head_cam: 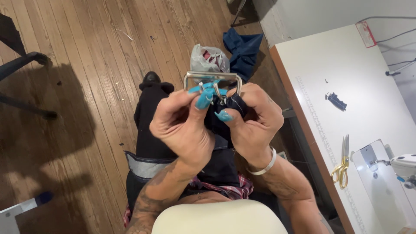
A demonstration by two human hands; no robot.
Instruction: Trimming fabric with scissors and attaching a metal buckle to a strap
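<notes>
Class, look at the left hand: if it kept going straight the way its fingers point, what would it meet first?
The left hand points up and right, so it would first meet the metal buckle and dark fabric pinched between both hands; the right hand lies close behind, though depth is unclear.

buckle (212, 76) silver | strap (225, 113) dark navy | nails (203, 101) turquoise | bracelet (268, 164) white | scissors (342, 168) gold handles | table (346, 69) white, brown edge | floor (86, 65) brown wood planks | shirt (236, 190) red plaid | bag (208, 60) grey
</notes>
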